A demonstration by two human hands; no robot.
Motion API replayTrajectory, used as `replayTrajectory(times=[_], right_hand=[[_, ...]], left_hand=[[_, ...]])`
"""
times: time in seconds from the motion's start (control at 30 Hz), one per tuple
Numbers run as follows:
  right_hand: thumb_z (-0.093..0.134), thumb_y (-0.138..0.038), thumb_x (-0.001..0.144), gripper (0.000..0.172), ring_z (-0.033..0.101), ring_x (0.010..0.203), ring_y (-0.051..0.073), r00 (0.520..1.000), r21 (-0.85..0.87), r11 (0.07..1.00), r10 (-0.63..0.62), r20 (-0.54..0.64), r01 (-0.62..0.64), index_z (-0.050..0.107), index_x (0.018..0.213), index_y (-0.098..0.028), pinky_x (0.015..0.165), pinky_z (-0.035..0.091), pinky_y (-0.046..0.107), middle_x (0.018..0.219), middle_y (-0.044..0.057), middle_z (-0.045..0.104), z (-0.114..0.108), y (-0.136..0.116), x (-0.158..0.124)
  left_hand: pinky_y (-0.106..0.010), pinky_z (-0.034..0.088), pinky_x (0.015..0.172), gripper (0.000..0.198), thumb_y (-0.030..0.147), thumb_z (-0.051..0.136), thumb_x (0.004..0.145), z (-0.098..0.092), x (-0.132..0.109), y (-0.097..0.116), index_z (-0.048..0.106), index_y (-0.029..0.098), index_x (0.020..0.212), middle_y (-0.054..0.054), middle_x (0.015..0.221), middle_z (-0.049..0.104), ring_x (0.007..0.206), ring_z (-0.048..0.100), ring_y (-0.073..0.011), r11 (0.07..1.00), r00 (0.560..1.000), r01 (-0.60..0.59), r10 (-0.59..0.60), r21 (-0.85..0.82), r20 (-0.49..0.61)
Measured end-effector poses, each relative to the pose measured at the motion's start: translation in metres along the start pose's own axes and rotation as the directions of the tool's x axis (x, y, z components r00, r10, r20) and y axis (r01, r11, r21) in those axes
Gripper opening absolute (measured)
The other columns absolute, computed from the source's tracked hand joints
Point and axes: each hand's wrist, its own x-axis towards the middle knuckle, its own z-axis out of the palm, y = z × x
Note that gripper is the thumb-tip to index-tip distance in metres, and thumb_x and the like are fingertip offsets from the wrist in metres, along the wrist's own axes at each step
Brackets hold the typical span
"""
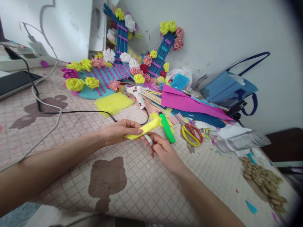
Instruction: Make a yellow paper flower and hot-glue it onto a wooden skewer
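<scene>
My left hand pinches a folded strip of yellow crepe paper above the quilted tablecloth. The strip slants up to the right, its far end near a flat green object with a dark tip. Close below the strip, my right hand has its fingers closed around a short whitish stick-like thing; its exact kind is unclear. Its end meets the lower edge of the yellow paper. Beyond my hands lies a white glue gun. Scissors with yellow and red handles rest to the right.
Blue cardboard guitars with paper flowers stand at the back. Yellow sheets, a magenta sheet and wooden sticks lie in front. A blue bag, plastic bottle and nuts are right. Cables cross the left side.
</scene>
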Motion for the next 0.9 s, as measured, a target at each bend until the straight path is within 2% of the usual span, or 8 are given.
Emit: replayTrajectory(times=[0.1, 0.17, 0.27, 0.37, 0.47, 0.73, 0.9], right_hand=[[0.034, -0.009, 0.073, 0.023, 0.044, 0.049, 0.008, 1.000, 0.013, 1.000, 0.011, -0.005, -0.011, 0.055, 0.075, -0.018, 0.049, 0.042, 0.022, 0.060, -0.004, 0.047, -0.001, 0.002, 0.001], [0.036, -0.011, 0.077, 0.025, 0.049, 0.053, 0.009, 0.998, 0.053, 0.998, -0.018, 0.056, 0.015, 0.059, 0.082, -0.018, 0.056, 0.046, 0.025, 0.063, -0.003, 0.050, -0.003, 0.004, 0.001], [0.041, -0.018, 0.083, 0.025, 0.054, 0.061, 0.010, 0.991, 0.170, 0.985, -0.056, 0.121, 0.034, 0.063, 0.094, -0.019, 0.064, 0.050, 0.028, 0.078, 0.000, 0.057, -0.006, 0.009, 0.002], [0.046, -0.023, 0.086, 0.022, 0.053, 0.064, 0.009, 0.991, 0.258, 0.966, -0.051, 0.127, 0.016, 0.066, 0.096, -0.021, 0.063, 0.050, 0.028, 0.099, 0.004, 0.059, -0.007, 0.012, 0.003], [0.050, -0.025, 0.085, 0.021, 0.052, 0.061, 0.008, 0.991, 0.304, 0.953, -0.037, 0.132, -0.005, 0.068, 0.096, -0.022, 0.059, 0.049, 0.026, 0.101, 0.004, 0.060, -0.006, 0.011, 0.003], [0.052, -0.023, 0.082, 0.018, 0.051, 0.059, 0.007, 0.992, 0.231, 0.973, -0.010, 0.130, -0.021, 0.068, 0.090, -0.021, 0.057, 0.048, 0.025, 0.096, 0.003, 0.059, -0.007, 0.009, 0.003], [0.049, -0.015, 0.075, 0.019, 0.051, 0.057, 0.006, 0.993, 0.173, 0.985, -0.011, 0.115, -0.009, 0.066, 0.083, -0.019, 0.055, 0.047, 0.024, 0.100, 0.003, 0.057, -0.007, 0.009, 0.004]], left_hand=[[-0.019, 0.042, 0.066, 0.016, 0.025, 0.073, 0.073, 0.000, -0.001, 0.001, 0.066, 0.011, 0.075, -0.002, 0.069, 0.068, 0.067, 0.061, -0.0090, 1.000, 1.000, -0.001, 0.001, 0.007, 0.004], [-0.020, 0.043, 0.067, 0.015, 0.025, 0.073, 0.074, -0.002, -0.001, 0.002, 0.066, 0.011, 0.075, -0.003, 0.069, 0.068, 0.068, 0.062, -0.0101, 1.000, 1.000, -0.021, 0.021, 0.005, 0.004], [-0.021, 0.044, 0.069, 0.015, 0.025, 0.071, 0.075, -0.006, 0.000, 0.003, 0.066, 0.011, 0.076, -0.004, 0.072, 0.070, 0.072, 0.065, -0.0123, 0.999, 0.999, -0.042, 0.042, 0.002, 0.013], [-0.021, 0.045, 0.069, 0.015, 0.025, 0.071, 0.075, -0.007, 0.000, 0.004, 0.066, 0.010, 0.076, -0.006, 0.074, 0.071, 0.072, 0.066, -0.0125, 0.999, 0.998, -0.052, 0.052, 0.004, 0.022], [-0.021, 0.046, 0.070, 0.014, 0.024, 0.071, 0.076, -0.006, 0.000, 0.005, 0.066, 0.011, 0.078, -0.006, 0.075, 0.072, 0.072, 0.066, -0.0119, 0.999, 0.998, -0.052, 0.052, -0.004, 0.041], [-0.021, 0.045, 0.071, 0.013, 0.024, 0.070, 0.076, -0.004, -0.001, 0.003, 0.066, 0.012, 0.077, -0.006, 0.075, 0.072, 0.072, 0.065, -0.0112, 0.999, 0.998, -0.037, 0.036, 0.010, 0.046], [-0.022, 0.043, 0.067, 0.016, 0.026, 0.072, 0.074, -0.002, -0.001, 0.001, 0.065, 0.012, 0.074, -0.003, 0.069, 0.069, 0.070, 0.063, -0.0124, 0.998, 1.000, -0.013, 0.013, 0.059, -0.002]])
